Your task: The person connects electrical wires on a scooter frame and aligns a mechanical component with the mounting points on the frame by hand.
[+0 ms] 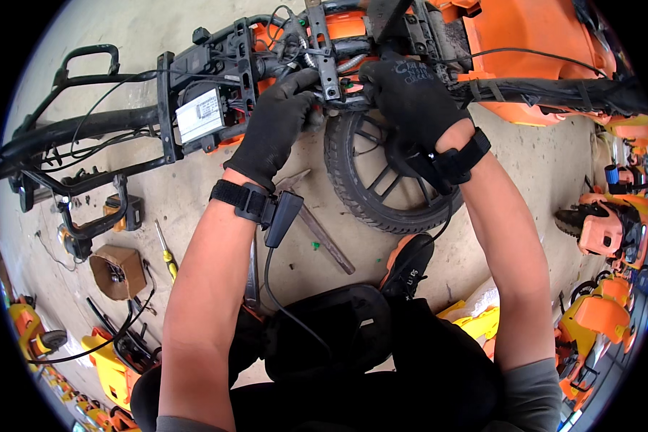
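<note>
Both my hands, in black work gloves, are at the black tubular frame (pixel 86 128) of a partly stripped scooter. My left hand (pixel 275 119) is curled with its fingers bent beside a metal bracket (pixel 327 68); what its fingertips hold is hidden. On the bracket's other side, my right hand (pixel 410 97) has its fingers pinched together, back of the glove upward. Small red and green wires (pixel 349 84) show right by its fingertips, but the grip itself is covered. A spoked wheel with a black tyre (pixel 338 176) lies below the right hand.
A silver box (pixel 199 117) sits in the frame, with an orange panel (pixel 533 54) at right. On the floor lie a hammer (pixel 327 241), a yellow screwdriver (pixel 168 259), a cardboard box (pixel 108 284) of small parts and a battery pack (pixel 128 212). Orange scooters (pixel 601 234) line the right.
</note>
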{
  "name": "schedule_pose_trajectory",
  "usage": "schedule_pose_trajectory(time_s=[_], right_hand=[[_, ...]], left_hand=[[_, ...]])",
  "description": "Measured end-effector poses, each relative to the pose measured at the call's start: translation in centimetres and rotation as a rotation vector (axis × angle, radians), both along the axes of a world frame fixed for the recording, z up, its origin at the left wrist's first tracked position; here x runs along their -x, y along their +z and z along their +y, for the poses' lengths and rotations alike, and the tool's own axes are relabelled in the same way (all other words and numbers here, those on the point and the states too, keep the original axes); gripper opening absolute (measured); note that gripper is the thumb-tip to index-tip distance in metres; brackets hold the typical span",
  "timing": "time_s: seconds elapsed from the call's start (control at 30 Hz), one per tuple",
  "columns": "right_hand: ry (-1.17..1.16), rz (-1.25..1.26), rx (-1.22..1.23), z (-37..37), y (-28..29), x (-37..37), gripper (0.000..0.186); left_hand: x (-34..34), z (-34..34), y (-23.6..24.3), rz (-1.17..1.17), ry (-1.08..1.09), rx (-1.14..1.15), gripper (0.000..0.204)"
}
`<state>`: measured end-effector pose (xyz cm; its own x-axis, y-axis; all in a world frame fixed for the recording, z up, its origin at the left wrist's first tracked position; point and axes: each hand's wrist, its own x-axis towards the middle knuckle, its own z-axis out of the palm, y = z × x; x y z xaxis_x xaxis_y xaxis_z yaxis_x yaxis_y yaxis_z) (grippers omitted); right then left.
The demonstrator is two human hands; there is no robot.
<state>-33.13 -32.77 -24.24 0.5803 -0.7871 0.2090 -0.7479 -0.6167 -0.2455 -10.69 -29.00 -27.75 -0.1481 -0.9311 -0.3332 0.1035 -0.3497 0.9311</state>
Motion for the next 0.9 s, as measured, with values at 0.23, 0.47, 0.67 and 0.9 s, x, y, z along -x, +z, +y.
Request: schedule_pose_trajectory(time_s=[0.23, 0.47, 0.67, 0.9], right_hand=[[-0.020, -0.011, -0.077, -0.6, -0.4, -0.9, 0.022], [0.044, -0.104, -0.283, -1.9, -0.2, -1.3, 0.030], [-0.055, -0.242, -0.885, -2.9, 1.7, -1.6, 0.031], [0.011, -0.484, -0.862, -3.8, -1.6, -0.4, 0.027]], left_hand=[[-0.4, 0.1, -0.9, 0.017, -0.038, 0.052, 0.042], [0.1, -1.0, -0.7, -0.091, -0.070, 0.148, 0.030], [-0.1, -1.9, -2.2, -0.092, -0.077, 0.209, 0.017], [-0.5, -2.1, -3.0, -0.214, -0.104, 0.326, 0.015]])
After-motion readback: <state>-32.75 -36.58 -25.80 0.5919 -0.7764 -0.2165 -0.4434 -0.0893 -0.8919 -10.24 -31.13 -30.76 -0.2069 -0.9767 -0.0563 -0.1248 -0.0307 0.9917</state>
